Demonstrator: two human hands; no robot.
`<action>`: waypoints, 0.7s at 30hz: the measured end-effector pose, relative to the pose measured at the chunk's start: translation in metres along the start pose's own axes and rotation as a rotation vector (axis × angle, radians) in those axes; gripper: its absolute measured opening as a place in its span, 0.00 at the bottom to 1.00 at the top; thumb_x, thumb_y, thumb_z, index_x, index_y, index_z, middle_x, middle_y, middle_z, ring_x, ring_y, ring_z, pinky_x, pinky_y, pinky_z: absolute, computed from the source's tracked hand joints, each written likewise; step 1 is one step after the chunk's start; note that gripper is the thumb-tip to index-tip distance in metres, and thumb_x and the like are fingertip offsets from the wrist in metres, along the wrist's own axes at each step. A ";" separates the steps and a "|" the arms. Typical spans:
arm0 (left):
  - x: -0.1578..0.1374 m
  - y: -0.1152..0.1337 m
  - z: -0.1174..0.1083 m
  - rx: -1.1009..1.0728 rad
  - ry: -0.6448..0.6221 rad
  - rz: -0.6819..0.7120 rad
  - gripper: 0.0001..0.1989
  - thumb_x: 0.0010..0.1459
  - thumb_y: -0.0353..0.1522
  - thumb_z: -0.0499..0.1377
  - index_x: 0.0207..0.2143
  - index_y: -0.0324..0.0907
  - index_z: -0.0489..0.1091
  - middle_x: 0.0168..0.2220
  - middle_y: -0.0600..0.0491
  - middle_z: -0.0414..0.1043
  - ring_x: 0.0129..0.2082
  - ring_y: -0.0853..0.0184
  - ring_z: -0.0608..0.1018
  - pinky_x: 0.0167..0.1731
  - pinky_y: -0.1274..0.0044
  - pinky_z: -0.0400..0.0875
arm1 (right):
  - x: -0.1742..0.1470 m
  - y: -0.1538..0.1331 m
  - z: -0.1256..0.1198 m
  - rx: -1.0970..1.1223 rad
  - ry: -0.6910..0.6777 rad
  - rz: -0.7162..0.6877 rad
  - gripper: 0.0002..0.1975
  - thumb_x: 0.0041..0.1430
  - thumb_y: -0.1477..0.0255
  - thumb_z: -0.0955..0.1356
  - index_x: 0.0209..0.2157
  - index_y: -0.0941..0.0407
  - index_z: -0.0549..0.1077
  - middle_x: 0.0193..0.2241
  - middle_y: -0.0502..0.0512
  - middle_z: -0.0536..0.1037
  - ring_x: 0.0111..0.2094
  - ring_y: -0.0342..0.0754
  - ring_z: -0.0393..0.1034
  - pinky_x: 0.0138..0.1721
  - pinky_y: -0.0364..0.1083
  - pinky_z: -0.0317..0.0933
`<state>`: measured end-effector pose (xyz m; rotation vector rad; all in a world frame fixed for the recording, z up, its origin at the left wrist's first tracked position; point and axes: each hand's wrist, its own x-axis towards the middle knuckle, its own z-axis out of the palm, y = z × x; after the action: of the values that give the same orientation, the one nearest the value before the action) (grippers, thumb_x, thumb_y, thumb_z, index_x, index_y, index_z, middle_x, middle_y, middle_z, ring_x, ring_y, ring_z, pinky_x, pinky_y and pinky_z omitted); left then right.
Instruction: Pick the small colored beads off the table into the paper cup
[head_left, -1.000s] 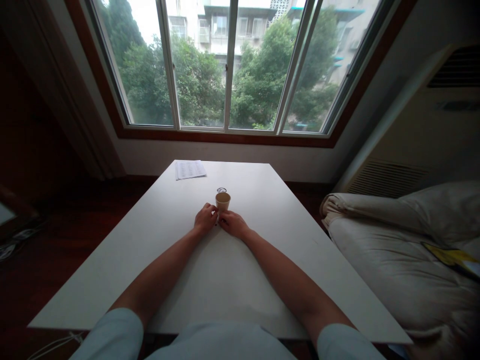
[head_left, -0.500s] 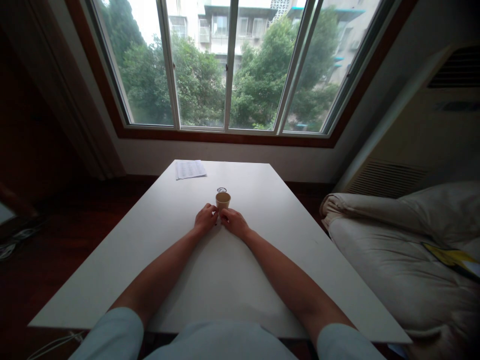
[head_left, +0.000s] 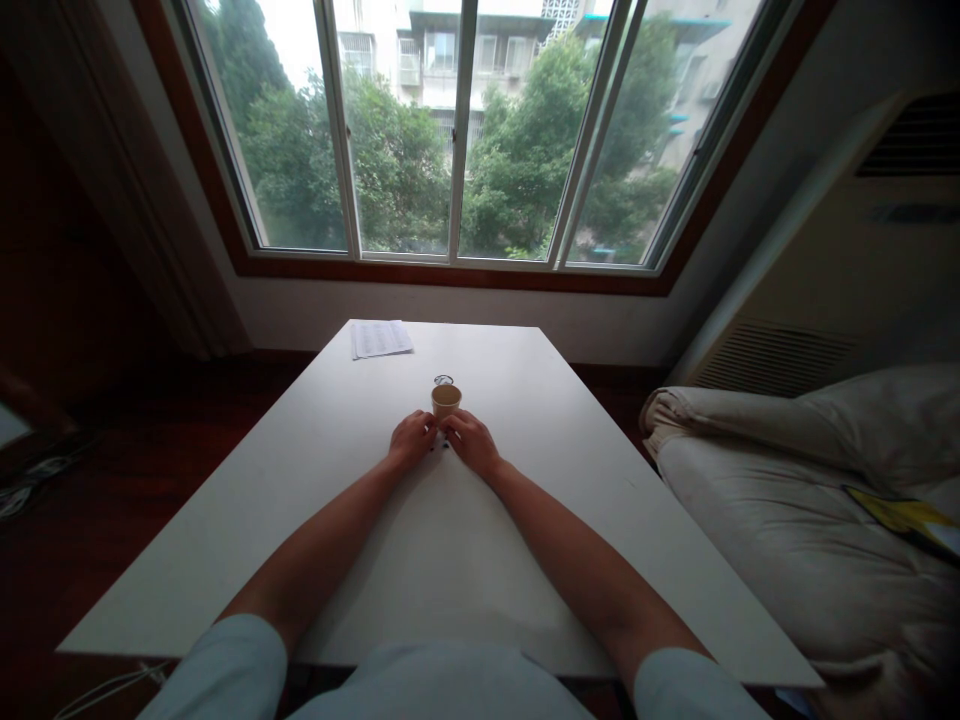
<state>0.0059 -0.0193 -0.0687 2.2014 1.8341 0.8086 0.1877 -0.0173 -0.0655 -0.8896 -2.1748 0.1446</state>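
A light brown paper cup stands upright in the middle of the white table, its mouth facing up. Just in front of it, on the left, is my left hand, fingers curled into a pinch. My right hand faces it from the other side, also pinched, with the fingertips close to the cup's base. What either pinch holds, if anything, is too small to see. A few tiny dark bits lie on the table between my hands. Behind the cup is a thin dark loop.
Printed papers lie at the table's far left corner. A wide window is beyond the table. To the right are a folded pale quilt and a tall vented unit. Cables lie on the floor at left.
My right hand has lifted slightly and its fingers have shifted, so a dark bit beneath it now shows. The left hand has barely moved; the cup stays in place.
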 end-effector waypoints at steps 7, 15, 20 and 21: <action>0.000 0.000 -0.002 0.021 -0.020 0.021 0.10 0.64 0.34 0.54 0.37 0.44 0.75 0.39 0.51 0.74 0.38 0.66 0.74 0.35 0.76 0.63 | 0.000 -0.002 -0.003 -0.029 0.035 -0.010 0.09 0.62 0.79 0.65 0.38 0.53 0.74 0.39 0.54 0.74 0.44 0.49 0.67 0.45 0.45 0.62; 0.000 0.001 -0.002 0.031 -0.022 0.023 0.11 0.64 0.34 0.53 0.38 0.45 0.76 0.39 0.50 0.75 0.39 0.65 0.74 0.37 0.76 0.63 | 0.001 -0.001 0.000 -0.031 0.090 -0.013 0.08 0.62 0.78 0.65 0.36 0.53 0.75 0.37 0.55 0.73 0.42 0.49 0.67 0.44 0.46 0.63; 0.000 -0.001 -0.001 0.024 -0.021 0.041 0.11 0.64 0.34 0.53 0.38 0.45 0.76 0.39 0.51 0.75 0.38 0.66 0.74 0.36 0.76 0.63 | 0.001 -0.007 -0.005 -0.030 0.163 -0.006 0.09 0.65 0.75 0.64 0.40 0.52 0.75 0.40 0.56 0.74 0.45 0.50 0.67 0.47 0.47 0.63; 0.000 -0.001 -0.001 0.026 -0.023 0.038 0.11 0.64 0.34 0.54 0.38 0.45 0.76 0.39 0.51 0.75 0.38 0.66 0.74 0.36 0.76 0.63 | 0.001 -0.007 -0.006 -0.031 0.175 -0.007 0.09 0.66 0.74 0.64 0.42 0.52 0.75 0.41 0.56 0.74 0.45 0.50 0.67 0.48 0.47 0.63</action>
<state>0.0047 -0.0193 -0.0681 2.2585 1.8077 0.7676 0.1867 -0.0230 -0.0580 -0.8786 -2.0217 0.0289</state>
